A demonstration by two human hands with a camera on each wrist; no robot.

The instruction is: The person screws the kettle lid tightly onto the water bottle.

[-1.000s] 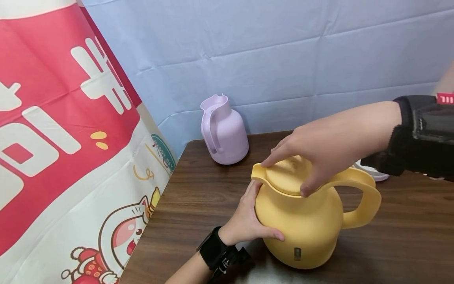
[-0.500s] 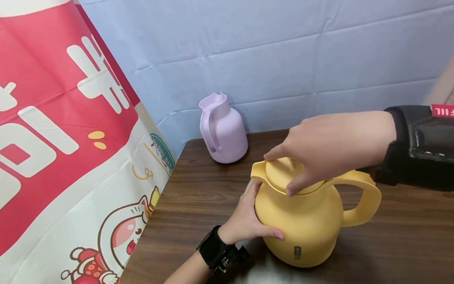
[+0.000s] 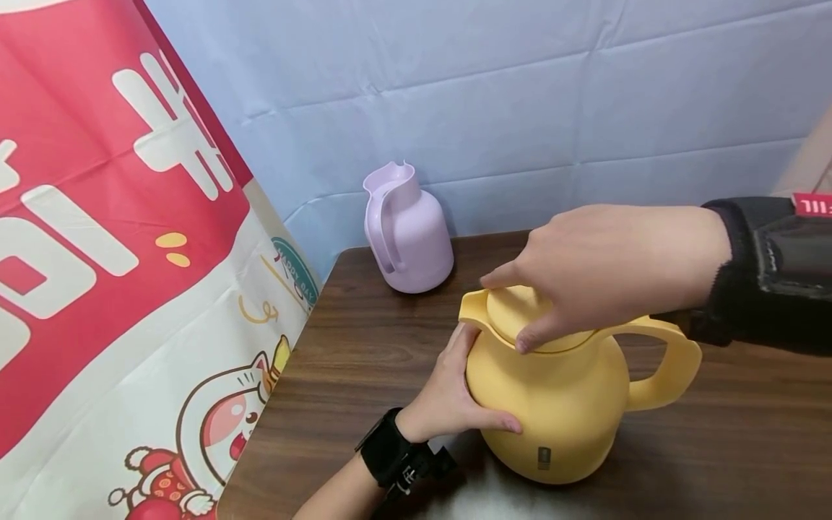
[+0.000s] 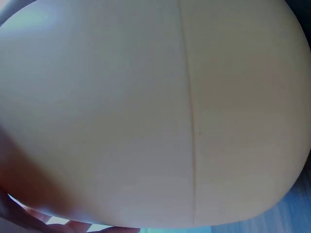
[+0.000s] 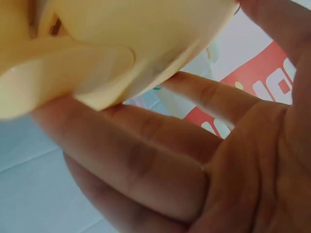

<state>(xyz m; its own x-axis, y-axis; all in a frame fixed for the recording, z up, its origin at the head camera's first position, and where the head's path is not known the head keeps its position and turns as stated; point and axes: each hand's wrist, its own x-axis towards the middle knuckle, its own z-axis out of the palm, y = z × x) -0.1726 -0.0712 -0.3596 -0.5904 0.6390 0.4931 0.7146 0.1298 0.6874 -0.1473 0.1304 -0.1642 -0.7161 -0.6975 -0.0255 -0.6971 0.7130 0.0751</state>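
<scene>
A round yellow thermos jug (image 3: 552, 404) stands upright on the wooden table, its handle pointing right and its spout left. My left hand (image 3: 448, 404) holds the jug's body from the left, thumb across the front and fingers behind below the spout. In the left wrist view the jug's smooth wall (image 4: 121, 121) fills the frame, with a few fingers at the lower left. From above, my right hand (image 3: 611, 260) grips the yellow lid (image 3: 516, 312), thumb at its near edge and fingers over the far side. The right wrist view has the fingers (image 5: 146, 160) against the lid's edge.
A lilac jug (image 3: 416, 238) without a visible lid stands at the table's back left corner, close to the pale blue cloth (image 3: 487, 115). A red and white printed banner (image 3: 143, 347) hangs along the left side of the wooden table (image 3: 351, 375).
My right hand has turned on the lid, its thumb sliding left along the near rim and its wrist dropping lower. The left hand and the jug stay in place.
</scene>
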